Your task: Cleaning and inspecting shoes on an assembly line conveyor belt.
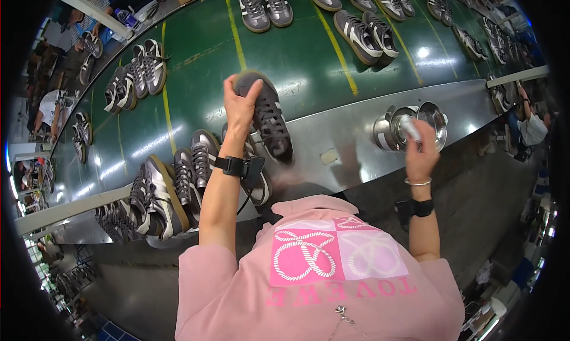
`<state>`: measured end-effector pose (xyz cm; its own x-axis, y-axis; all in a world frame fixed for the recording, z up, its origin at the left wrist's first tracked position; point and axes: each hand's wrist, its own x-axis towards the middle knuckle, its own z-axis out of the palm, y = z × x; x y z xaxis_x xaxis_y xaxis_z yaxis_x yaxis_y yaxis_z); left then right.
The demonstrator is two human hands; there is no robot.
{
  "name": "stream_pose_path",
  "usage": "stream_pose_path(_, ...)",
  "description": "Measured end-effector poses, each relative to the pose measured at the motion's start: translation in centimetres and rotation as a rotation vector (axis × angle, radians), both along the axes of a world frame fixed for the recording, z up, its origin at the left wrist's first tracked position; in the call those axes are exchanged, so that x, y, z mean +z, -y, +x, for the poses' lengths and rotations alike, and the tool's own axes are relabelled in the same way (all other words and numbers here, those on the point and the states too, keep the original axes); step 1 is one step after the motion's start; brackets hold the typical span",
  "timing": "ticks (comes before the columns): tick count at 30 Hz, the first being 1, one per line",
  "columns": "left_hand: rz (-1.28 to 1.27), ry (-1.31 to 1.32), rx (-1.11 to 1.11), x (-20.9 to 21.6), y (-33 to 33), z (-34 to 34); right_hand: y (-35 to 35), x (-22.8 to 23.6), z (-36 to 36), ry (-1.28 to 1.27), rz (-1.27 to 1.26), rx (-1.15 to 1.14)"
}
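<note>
My left hand [238,110] grips a dark grey sneaker [273,124] by its toe, its laced top facing me and its heel pointing down toward the metal edge of the table. Over on the right, my right hand [423,148] is closed on a small white piece [409,128], blurred, perhaps a cloth or pad. Beneath and around that hand stand a shiny metal pot [385,134] and a round, open metal piece [439,122] like a bowl or lid. Just left of the held sneaker, several similar sneakers [205,154] crowd the near edge.
A green conveyor belt [202,74] with yellow lines carries pairs of sneakers [265,8] along its far side. A metal ledge [350,127] runs along its near edge, with a small pale patch [329,157] on it. Other people [528,127] are at the far right and far left.
</note>
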<state>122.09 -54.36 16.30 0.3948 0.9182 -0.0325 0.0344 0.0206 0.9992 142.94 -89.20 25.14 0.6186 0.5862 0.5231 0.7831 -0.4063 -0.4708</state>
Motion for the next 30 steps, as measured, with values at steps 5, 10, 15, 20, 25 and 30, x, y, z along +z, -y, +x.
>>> stream_pose_path(5, 0.274, -0.110, 0.215, 1.8, 2.8, 0.2, -5.7, -6.6, -6.5, -0.314, -0.082, 0.552)
stream_pose_path(10, 0.385, -0.140, 0.319, 2.5, 5.3, 0.5, -11.1, -13.4, -11.1, -0.333, -0.247, 0.729)
stream_pose_path(15, 0.449, -0.184, 0.373, 1.7, 6.8, 1.3, -14.5, -18.4, -14.0, -0.676, -0.248, 0.410)
stream_pose_path(20, 0.481, -0.050, 0.423, -0.7, 7.1, -0.2, -12.6, -18.4, -14.6, -0.465, -0.404, 0.621)
stream_pose_path(25, 0.392, -0.017, 0.469, -1.9, 6.9, -0.9, -15.4, -20.6, -15.8, -0.822, -0.217, 0.564)
stream_pose_path(30, 0.427, -0.093, 0.399, -0.6, 6.9, -0.6, -13.7, -17.0, -15.7, -0.755, -0.402, 0.530)
